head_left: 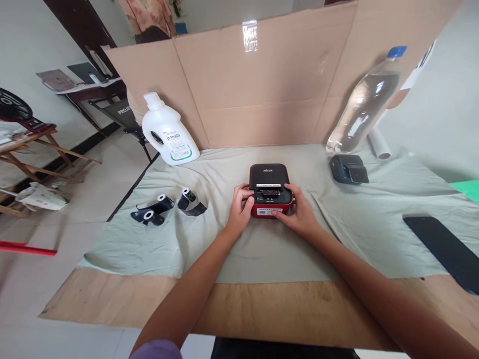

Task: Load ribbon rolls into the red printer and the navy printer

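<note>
Wall [26,47]: off-white, with black skirting [84,147] along the foot
Floor [88,184]: pale, glossy tile
Side table [95,94]: pale-topped, dark-sided, near the wall
Folding chair [123,113]: black, "PROJE" legible on the back
Wooden stand [28,135]: far left
Worktop [284,309]: bare wood in front, pale green cloth [284,254] beyond
Cardboard screen [258,94]: upright behind, taped on top
Light: soft, diffuse

Legible lettering comprises "PROJE" on the chair back [120,113], upper left, and "衣物" on the white bottle [170,130], left of centre; print on the red-and-black device [270,192], centre, is too small to read.
</note>
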The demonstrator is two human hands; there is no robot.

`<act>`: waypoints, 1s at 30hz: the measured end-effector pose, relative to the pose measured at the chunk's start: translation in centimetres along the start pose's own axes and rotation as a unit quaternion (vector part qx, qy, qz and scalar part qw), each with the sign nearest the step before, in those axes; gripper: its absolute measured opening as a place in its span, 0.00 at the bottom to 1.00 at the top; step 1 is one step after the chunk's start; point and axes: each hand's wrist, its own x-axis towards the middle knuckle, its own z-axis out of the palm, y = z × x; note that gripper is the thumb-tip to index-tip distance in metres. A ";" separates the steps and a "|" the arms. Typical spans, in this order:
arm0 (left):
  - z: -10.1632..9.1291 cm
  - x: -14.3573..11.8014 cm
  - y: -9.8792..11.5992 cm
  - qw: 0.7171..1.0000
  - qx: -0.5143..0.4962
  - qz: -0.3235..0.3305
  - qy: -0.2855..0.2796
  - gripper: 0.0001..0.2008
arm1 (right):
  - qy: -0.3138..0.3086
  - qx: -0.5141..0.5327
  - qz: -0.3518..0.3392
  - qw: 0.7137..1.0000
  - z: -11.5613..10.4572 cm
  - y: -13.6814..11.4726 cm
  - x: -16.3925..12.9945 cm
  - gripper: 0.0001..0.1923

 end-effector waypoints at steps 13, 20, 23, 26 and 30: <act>0.3 -0.2 0.5 1.000 -0.010 -0.024 0.016 0.15 | 0.008 -0.045 -0.020 0.999 -0.1 -0.3 0.3 0.47; 0.2 -0.7 1.0 1.000 -0.009 -0.011 0.023 0.16 | 0.009 -0.026 -0.031 0.999 0.1 0.3 0.1 0.50; 0.0 -0.9 1.5 1.000 0.001 0.006 0.027 0.17 | 0.002 -0.026 -0.028 0.999 0.2 0.6 0.0 0.53; -0.1 -0.9 1.8 0.999 0.007 0.016 0.029 0.17 | -0.004 -0.035 -0.021 0.999 0.1 0.3 0.1 0.55; -0.2 -1.0 2.0 1.000 0.005 0.008 0.027 0.16 | -0.017 -0.035 -0.022 0.999 -0.5 -0.5 0.4 0.51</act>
